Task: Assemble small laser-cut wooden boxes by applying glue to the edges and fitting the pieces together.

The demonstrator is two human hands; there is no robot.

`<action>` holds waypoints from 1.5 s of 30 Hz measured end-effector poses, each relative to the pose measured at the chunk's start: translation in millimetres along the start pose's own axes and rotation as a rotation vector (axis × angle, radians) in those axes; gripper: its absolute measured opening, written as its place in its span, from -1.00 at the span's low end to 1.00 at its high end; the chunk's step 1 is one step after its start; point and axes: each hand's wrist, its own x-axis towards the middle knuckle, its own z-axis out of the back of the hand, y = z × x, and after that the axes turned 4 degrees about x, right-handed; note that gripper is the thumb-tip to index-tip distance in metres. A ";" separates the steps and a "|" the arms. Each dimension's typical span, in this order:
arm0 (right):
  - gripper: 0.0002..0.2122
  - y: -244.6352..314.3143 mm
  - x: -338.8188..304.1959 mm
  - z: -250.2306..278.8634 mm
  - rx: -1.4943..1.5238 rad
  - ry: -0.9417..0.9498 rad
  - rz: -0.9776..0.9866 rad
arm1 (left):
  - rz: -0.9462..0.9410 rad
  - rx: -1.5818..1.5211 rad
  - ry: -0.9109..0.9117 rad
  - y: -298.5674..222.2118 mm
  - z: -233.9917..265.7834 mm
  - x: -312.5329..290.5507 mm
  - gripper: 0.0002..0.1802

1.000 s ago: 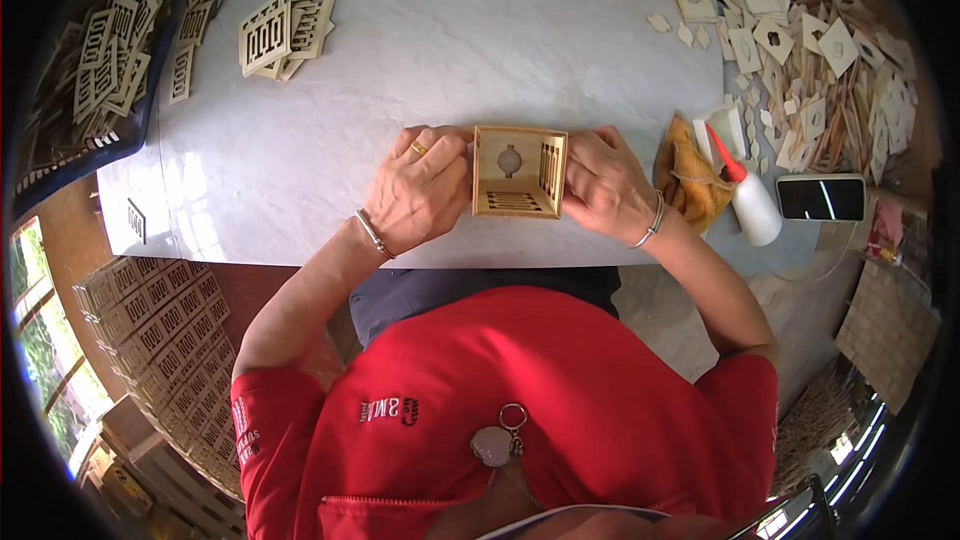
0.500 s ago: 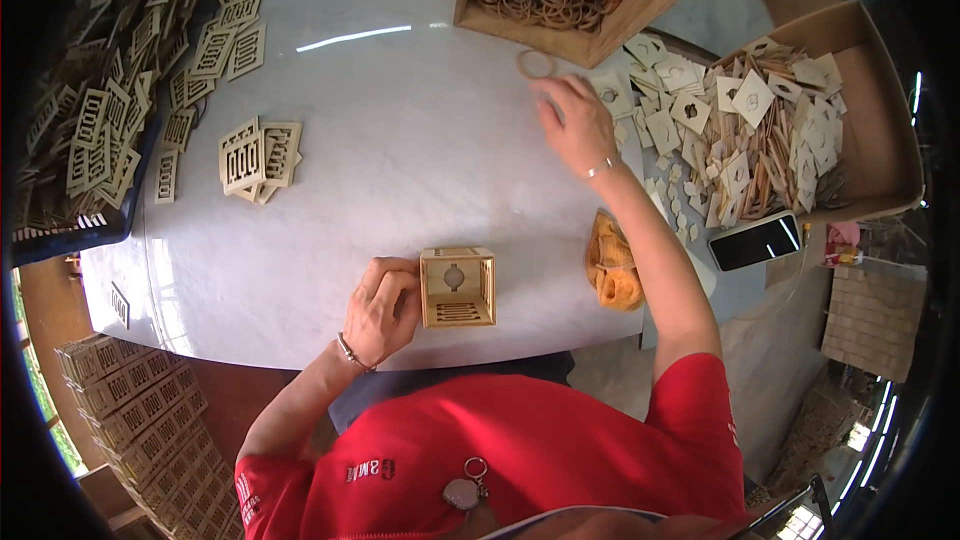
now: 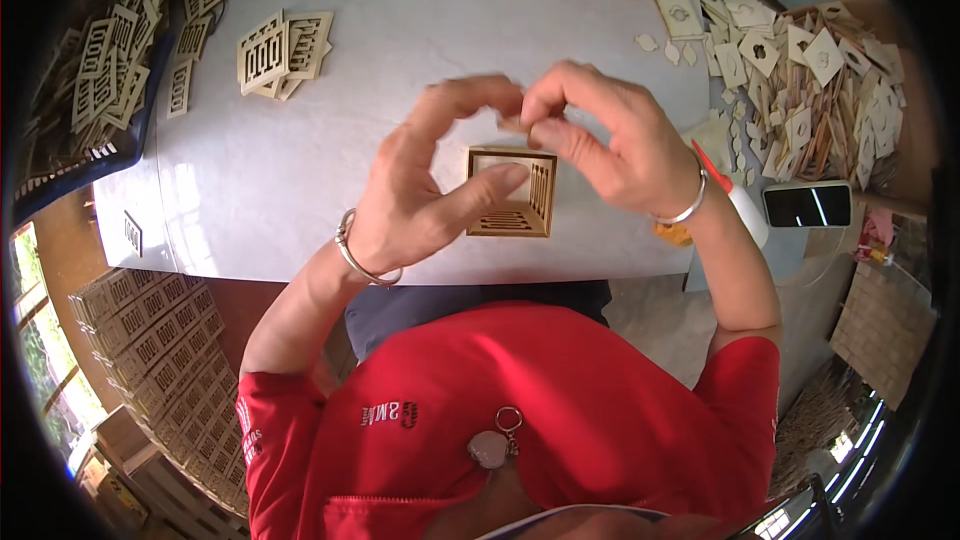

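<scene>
A small open wooden box [image 3: 510,230] with slotted walls stands near the table's front edge, its opening facing up toward me. Just above it, my right hand [image 3: 615,135] pinches a thin tan rubber band [image 3: 514,125], of which only a short piece shows. My left hand [image 3: 415,175] is open, thumb and fingers spread over the box's left side. Its slightly blurred index fingertip is close to the band; whether it touches is unclear.
Slotted wooden panels [image 3: 265,55] lie stacked at left, beside a heaped dark crate [image 3: 80,175]. Cut wooden pieces [image 3: 800,80] pile up at right. A glue bottle [image 3: 748,215], an orange cloth [image 3: 673,233] and a phone [image 3: 806,205] lie nearer. Finished-looking slotted boxes [image 3: 165,340] stand stacked at lower left.
My right hand has come back from beside the bin of rubber bands, carrying one to above the box. My left hand has let go of the box's side and risen. The view has shifted.
</scene>
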 end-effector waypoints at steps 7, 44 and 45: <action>-0.85 20.1 -32.7 -6.4 -0.453 0.108 0.191 | 0.035 0.023 0.170 -23.7 12.2 -13.8 -0.82; -0.76 -10.2 -98.8 -64.8 -0.599 -0.293 0.210 | -0.377 0.542 -0.121 29.5 -14.4 -75.2 -0.78; -0.77 -8.6 -98.6 -64.7 -0.586 -0.300 0.157 | -0.373 0.559 -0.140 28.9 -15.3 -75.7 -0.78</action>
